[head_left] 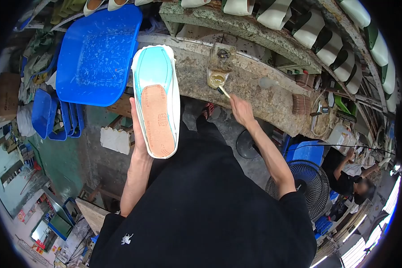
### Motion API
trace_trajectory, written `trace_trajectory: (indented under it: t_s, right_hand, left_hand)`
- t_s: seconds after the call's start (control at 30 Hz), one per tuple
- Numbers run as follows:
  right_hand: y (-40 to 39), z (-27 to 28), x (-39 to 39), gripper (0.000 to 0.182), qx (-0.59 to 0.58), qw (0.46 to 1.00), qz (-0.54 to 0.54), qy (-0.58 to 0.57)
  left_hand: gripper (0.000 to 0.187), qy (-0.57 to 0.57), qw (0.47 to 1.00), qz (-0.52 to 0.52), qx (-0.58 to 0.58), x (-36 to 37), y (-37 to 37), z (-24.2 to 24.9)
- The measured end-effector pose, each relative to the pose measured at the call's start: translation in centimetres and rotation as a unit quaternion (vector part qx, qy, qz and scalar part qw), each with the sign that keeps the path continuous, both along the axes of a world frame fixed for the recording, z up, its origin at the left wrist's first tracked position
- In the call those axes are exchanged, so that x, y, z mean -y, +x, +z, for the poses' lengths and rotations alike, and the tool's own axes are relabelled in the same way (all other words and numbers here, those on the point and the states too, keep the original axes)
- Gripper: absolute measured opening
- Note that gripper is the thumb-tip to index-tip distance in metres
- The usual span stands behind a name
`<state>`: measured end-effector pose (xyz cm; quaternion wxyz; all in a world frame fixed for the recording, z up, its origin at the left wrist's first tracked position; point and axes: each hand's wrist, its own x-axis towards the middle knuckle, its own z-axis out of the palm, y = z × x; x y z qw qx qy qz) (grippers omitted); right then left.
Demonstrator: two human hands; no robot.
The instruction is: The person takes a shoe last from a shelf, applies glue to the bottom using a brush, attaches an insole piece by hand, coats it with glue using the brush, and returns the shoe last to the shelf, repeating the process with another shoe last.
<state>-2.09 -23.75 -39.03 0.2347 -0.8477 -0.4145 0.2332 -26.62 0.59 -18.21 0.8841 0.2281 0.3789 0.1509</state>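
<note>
My left hand (140,145) grips a white shoe (175,111) from the side and below, its toe pointing away from me. On its upward face lies a tan insole (155,120) with stamped lettering; the toe part is light blue. Most of my left fingers are hidden behind the shoe. A thin-handled brush (224,92) is pinched in my right hand (242,110). The brush's head is at the near edge of a small dish of yellowish liquid (217,80) on the worn workbench (190,82).
A big blue tray (96,56) leans at the left, with smaller blue bins (44,111) below it. Racks of white shoes (324,38) curve overhead. Stacked tan insoles (301,104) lie on the bench's right. A black fan (306,187) and another person (346,176) are farther right.
</note>
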Motion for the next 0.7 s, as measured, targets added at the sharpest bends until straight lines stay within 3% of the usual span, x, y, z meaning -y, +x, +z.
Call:
trace_trajectory:
  t_s: [0.07,0.17,0.27,0.5,0.6,0.7]
  right_hand:
    - [1.3,-2.3,-1.1,0.023,0.024,0.998,0.005,-0.064]
    - [1.9,-4.3,-2.9,0.019,0.136,0.991,0.003,-0.010]
    - [2.6,-6.5,-3.7,0.017,0.158,0.987,-0.017,0.026]
    - [2.0,-6.0,-3.0,0.014,0.125,0.992,0.019,0.007]
    - [1.8,-4.3,-2.8,0.017,0.032,0.997,0.049,0.046]
    - [1.0,-4.3,-3.0,0.020,0.025,0.995,-0.095,0.029]
  left_hand:
    - [0.084,0.012,1.000,-0.003,-0.004,0.2,0.1,0.3]
    - [0.084,0.010,0.999,0.007,-0.031,0.5,0.3,0.7]
    - [0.085,0.019,1.000,-0.007,-0.020,0.7,0.2,0.9]
    - [0.085,-0.003,1.000,-0.005,-0.029,1.1,0.2,1.5]
    - [0.085,0.001,1.000,-0.009,-0.028,1.1,0.3,1.3]
    - [0.085,0.008,1.000,-0.015,-0.017,1.2,0.6,1.2]
